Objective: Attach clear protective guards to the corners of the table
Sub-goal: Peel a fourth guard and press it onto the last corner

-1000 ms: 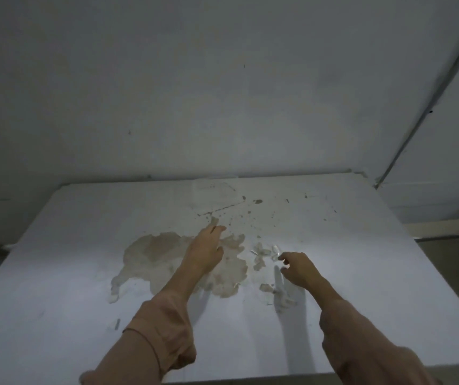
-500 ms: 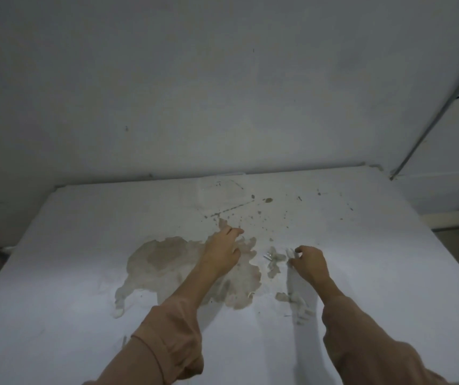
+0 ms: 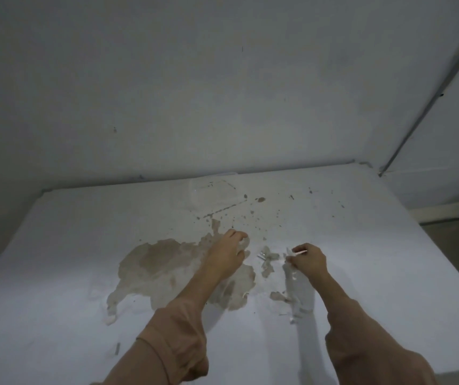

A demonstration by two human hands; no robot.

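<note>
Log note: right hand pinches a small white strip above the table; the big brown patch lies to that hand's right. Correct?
No. The head view shows the brown patch left of the right hand, under the left forearm. The pinch on the white strip is right.

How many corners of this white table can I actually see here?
2. The far-left corner and the far-right corner of the table, both against the wall. The two near corners fall outside the picture.

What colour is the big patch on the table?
Brownish tan patch on the white table, clearest in the head view.
</note>
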